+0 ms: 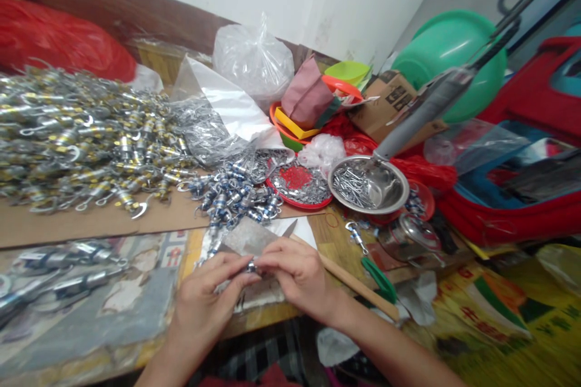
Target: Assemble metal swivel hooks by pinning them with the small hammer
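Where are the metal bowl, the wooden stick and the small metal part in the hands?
Metal bowl (pixel 391 184): head view, bare inner wall.
Wooden stick (pixel 358 285): head view, middle of its length.
Small metal part (pixel 251 266): head view, its visible middle.

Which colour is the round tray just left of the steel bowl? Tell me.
The round tray is red, as the head view shows.

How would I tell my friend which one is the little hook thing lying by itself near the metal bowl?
Find the round metal bowl holding silver pins, past the right hand. Just in front of it, before the long wooden handle, lies a small silver hook piece with a bit of blue. Unlike the similar ones in the heap to the left, it lies alone.
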{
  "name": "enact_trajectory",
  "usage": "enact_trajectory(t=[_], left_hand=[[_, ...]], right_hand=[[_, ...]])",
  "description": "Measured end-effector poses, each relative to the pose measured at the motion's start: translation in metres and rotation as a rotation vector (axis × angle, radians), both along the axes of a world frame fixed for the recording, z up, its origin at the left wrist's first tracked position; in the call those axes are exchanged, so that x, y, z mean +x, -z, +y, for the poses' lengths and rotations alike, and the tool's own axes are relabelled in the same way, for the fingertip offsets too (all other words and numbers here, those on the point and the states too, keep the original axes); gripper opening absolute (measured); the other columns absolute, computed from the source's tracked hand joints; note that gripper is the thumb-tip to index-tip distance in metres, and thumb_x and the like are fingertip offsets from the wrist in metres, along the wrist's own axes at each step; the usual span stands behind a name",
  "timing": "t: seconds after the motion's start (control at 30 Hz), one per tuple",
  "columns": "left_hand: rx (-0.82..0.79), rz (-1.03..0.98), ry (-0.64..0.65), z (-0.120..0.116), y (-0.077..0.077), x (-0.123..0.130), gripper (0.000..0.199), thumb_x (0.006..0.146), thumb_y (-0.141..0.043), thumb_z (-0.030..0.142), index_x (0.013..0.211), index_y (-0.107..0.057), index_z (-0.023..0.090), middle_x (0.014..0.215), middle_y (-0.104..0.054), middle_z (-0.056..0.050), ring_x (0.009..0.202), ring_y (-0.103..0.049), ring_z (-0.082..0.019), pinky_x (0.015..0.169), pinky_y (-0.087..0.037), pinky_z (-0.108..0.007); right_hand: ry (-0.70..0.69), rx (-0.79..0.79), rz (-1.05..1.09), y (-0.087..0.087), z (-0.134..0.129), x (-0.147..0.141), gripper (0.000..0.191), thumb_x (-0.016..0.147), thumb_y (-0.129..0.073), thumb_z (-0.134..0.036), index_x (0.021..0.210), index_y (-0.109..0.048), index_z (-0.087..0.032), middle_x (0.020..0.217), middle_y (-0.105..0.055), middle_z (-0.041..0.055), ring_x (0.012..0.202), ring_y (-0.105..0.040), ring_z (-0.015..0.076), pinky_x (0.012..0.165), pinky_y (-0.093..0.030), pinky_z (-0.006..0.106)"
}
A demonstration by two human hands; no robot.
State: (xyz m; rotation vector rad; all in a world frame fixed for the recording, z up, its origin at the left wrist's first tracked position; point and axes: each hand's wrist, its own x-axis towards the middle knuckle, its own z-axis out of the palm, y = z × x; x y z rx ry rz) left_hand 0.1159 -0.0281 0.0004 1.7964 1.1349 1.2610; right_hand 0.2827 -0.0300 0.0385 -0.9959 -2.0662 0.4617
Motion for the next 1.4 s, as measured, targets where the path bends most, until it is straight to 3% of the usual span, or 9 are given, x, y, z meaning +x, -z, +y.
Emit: enact_trajectory(t=[0.2, 0.3, 0.5, 0.67, 0.8, 0.9, 1.2, 1.3, 1.4], left_hand=[[-0.014, -0.003, 0.014, -0.002, -0.007, 0.0, 0.014, 0.068, -0.063, 0.017, 0.074, -0.073, 0.026, 0.067, -0.068, 0.0, 0.062, -0.062, -0.013, 0.057, -0.047, -0.02], [-0.136, -0.059, 0.001, -0.003, -0.015, -0.001, 0.012, 0.067, -0.064, 0.019, 0.068, -0.073, 0.027, 0.068, -0.068, 0.0, 0.063, -0.062, -0.014, 0.058, -0.047, -0.02], [-0.42, -0.112, 0.029, -0.001, -0.031, -0.005, 0.011, 0.068, -0.064, 0.03, 0.063, -0.07, 0.023, 0.064, -0.068, 0.0, 0.061, -0.061, -0.016, 0.058, -0.046, -0.023], [-0.283, 0.05, 0.1, 0.001, -0.037, -0.006, 0.013, 0.071, -0.06, 0.029, 0.064, -0.07, 0.023, 0.067, -0.065, -0.001, 0.067, -0.06, -0.016, 0.063, -0.043, -0.024], [-0.186, 0.068, 0.075, 0.0, -0.036, -0.006, 0.012, 0.072, -0.06, 0.027, 0.065, -0.069, 0.023, 0.077, -0.066, -0.001, 0.077, -0.061, -0.016, 0.071, -0.043, -0.023], [-0.251, 0.076, 0.14, -0.001, -0.035, -0.007, 0.014, 0.075, -0.057, 0.027, 0.067, -0.068, 0.023, 0.077, -0.068, -0.001, 0.075, -0.062, -0.015, 0.07, -0.044, -0.022], [-0.263, 0.067, 0.249, 0.002, -0.041, -0.008, 0.013, 0.076, -0.056, 0.025, 0.069, -0.067, 0.021, 0.079, -0.069, -0.001, 0.076, -0.062, -0.014, 0.071, -0.044, -0.02], [-0.343, 0.018, 0.301, 0.003, -0.04, -0.009, 0.015, 0.076, -0.057, 0.025, 0.067, -0.068, 0.022, 0.077, -0.07, 0.0, 0.074, -0.063, -0.014, 0.069, -0.046, -0.019], [-0.487, -0.064, 0.22, 0.0, -0.034, -0.007, 0.011, 0.071, -0.061, 0.028, 0.071, -0.071, 0.022, 0.075, -0.072, 0.0, 0.073, -0.064, -0.016, 0.068, -0.049, -0.022]], right_hand=[[-0.043, -0.014, -0.023, 0.0, -0.002, 0.0, 0.025, 0.081, -0.043, -0.006, 0.084, -0.067, -0.015, 0.074, -0.063, 0.0051, 0.07, -0.057, 0.0131, 0.064, -0.047, 0.024], [-0.055, -0.018, 0.016, 0.0, -0.007, 0.002, 0.02, 0.083, -0.047, -0.011, 0.096, -0.062, -0.015, 0.084, -0.062, 0.0069, 0.079, -0.058, 0.0142, 0.07, -0.049, 0.026], [-0.084, 0.356, -0.112, 0.012, -0.015, 0.014, 0.024, 0.082, -0.048, -0.008, 0.103, -0.057, -0.014, 0.093, -0.062, 0.0101, 0.087, -0.058, 0.0166, 0.071, -0.05, 0.027], [-0.159, 0.46, -0.219, 0.009, -0.011, 0.018, 0.022, 0.085, -0.044, -0.01, 0.102, -0.058, -0.01, 0.093, -0.064, 0.012, 0.091, -0.058, 0.0185, 0.073, -0.05, 0.03], [-0.111, 0.411, -0.173, 0.008, -0.012, 0.016, 0.024, 0.085, -0.042, -0.01, 0.101, -0.059, -0.012, 0.093, -0.065, 0.0117, 0.087, -0.059, 0.0165, 0.068, -0.051, 0.027], [-0.054, 0.327, -0.137, 0.009, -0.016, 0.015, 0.026, 0.084, -0.042, -0.007, 0.099, -0.061, -0.014, 0.093, -0.065, 0.0103, 0.085, -0.06, 0.0147, 0.068, -0.051, 0.025], [-0.043, 0.388, -0.168, 0.003, -0.022, 0.013, 0.025, 0.084, -0.041, -0.009, 0.099, -0.06, -0.013, 0.09, -0.066, 0.0112, 0.08, -0.061, 0.0158, 0.064, -0.051, 0.026], [-0.022, 0.314, -0.12, 0.004, -0.024, 0.012, 0.026, 0.081, -0.044, -0.006, 0.097, -0.062, -0.014, 0.091, -0.066, 0.0099, 0.08, -0.062, 0.0144, 0.066, -0.051, 0.024], [0.018, 0.245, -0.06, 0.007, -0.026, 0.008, 0.026, 0.081, -0.045, -0.007, 0.097, -0.064, -0.015, 0.088, -0.066, 0.009, 0.077, -0.062, 0.0133, 0.065, -0.052, 0.022]])
